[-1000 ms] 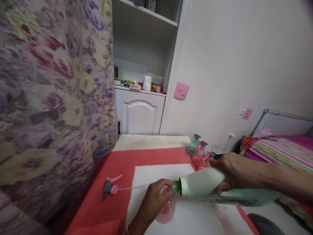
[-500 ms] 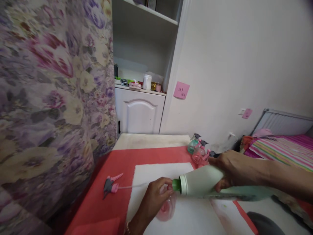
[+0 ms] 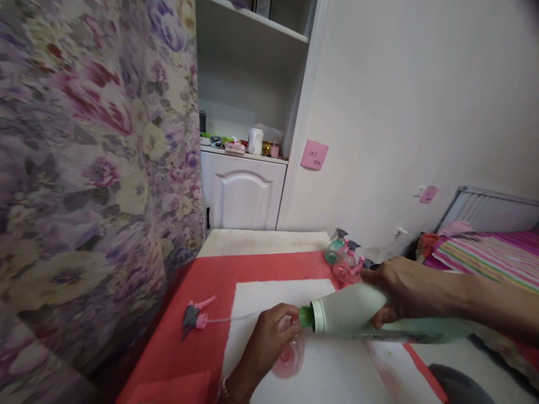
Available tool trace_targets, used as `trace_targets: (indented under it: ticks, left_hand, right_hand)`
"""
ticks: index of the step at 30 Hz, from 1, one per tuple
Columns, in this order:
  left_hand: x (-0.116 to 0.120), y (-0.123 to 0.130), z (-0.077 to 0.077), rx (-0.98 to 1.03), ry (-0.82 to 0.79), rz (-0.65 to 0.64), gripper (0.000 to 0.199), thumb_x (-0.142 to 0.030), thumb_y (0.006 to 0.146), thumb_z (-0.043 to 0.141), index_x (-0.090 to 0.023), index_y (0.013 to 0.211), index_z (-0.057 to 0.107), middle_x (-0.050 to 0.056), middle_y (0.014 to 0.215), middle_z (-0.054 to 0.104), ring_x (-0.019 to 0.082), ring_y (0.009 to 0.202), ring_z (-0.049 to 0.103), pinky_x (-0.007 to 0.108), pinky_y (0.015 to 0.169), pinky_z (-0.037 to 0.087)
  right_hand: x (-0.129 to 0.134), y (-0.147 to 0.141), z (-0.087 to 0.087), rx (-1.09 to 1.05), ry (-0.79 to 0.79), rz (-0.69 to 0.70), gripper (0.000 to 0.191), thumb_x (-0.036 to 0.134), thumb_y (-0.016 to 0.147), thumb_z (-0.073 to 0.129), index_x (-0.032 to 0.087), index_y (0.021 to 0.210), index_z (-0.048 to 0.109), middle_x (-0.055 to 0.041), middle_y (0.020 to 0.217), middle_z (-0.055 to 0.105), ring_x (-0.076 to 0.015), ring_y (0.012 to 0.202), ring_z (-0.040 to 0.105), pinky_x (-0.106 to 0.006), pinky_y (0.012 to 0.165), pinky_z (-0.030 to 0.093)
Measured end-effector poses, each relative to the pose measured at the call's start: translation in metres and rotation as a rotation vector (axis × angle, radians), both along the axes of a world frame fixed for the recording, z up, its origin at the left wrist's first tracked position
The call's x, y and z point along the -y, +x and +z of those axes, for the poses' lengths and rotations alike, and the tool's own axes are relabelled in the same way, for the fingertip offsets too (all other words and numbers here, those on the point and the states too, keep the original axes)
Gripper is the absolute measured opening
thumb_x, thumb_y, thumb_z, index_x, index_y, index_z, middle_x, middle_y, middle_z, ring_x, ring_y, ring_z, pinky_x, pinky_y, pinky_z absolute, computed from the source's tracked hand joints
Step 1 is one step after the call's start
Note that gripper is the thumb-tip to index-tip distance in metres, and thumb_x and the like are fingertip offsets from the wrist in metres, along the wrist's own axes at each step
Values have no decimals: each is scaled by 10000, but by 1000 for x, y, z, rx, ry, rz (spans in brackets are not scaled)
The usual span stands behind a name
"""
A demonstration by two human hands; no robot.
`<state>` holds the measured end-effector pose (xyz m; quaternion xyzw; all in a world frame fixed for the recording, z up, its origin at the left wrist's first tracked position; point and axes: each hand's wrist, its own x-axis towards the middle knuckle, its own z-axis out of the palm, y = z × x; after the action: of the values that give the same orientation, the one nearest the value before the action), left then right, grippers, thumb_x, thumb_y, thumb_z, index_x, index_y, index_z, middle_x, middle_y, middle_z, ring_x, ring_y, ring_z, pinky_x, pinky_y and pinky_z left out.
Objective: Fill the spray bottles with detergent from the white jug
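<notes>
My left hand (image 3: 275, 331) is closed around the neck of a clear pink spray bottle (image 3: 290, 359) whose top is off. In my right hand (image 3: 391, 292) is a large pale green jug-like bottle (image 3: 349, 311), tipped on its side. Its green spout (image 3: 306, 317) points left and meets the spray bottle's mouth, beside my left fingertips. Whether liquid is flowing cannot be made out. A grey and pink spray head (image 3: 196, 320) with a thin tube lies to the left of my left hand.
White paper (image 3: 269, 292) lies on a red cloth (image 3: 219, 275) on the table. Several spray bottles, one green (image 3: 334, 249) and others pink (image 3: 344, 266), stand at the far right corner. A flowered curtain (image 3: 96, 185) hangs at the left; a bed (image 3: 484, 247) is at the right.
The whole view has shifted slightly, so things sit a little further right. Both hands keep their hold, and the spout stays at the spray bottle's mouth.
</notes>
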<state>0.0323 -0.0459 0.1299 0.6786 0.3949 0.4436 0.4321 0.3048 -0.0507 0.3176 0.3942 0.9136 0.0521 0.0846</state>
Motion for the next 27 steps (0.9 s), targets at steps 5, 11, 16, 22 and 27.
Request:
trace_targets:
  ticks: [5,11,16,22,27]
  left_hand:
    - [0,1,-2,7,4,3,156,-176,761,607,-193,880,705,33,915,716,195,889,638,277,832,465]
    - [-1,1,-1,-14,15,19,148,-179,749,611,-189,859,710,37,897,721,196,879,640,272,825,461]
    - [0,1,2,-13,-4,12,151,-186,742,613,-188,859,709,43,903,721,200,884,642,269,823,464]
    - [1,1,3,-5,-10,15,160,-169,740,604,-187,859,710,42,908,719,201,882,641,279,827,474]
    - [2,2,3,16,-17,-2,158,-174,763,593,-188,873,706,39,918,715,199,897,642,284,850,477]
  right_hand:
    - [-1,0,-1,-2,-12,1,598,763,766,526,173,847,582,-85,639,673,-265,577,669,-289,487,289]
    - [1,-3,2,13,20,12,599,755,776,523,166,865,585,-89,635,669,-258,566,662,-283,475,268]
    - [2,-3,4,20,14,-12,583,738,769,554,166,874,599,-83,634,668,-264,578,670,-288,487,284]
    - [1,-2,3,19,17,-7,579,737,777,541,168,863,598,-83,645,671,-259,578,666,-289,494,291]
    - [2,-4,4,20,5,-12,568,734,764,562,179,877,593,-84,661,673,-268,592,671,-296,493,308]
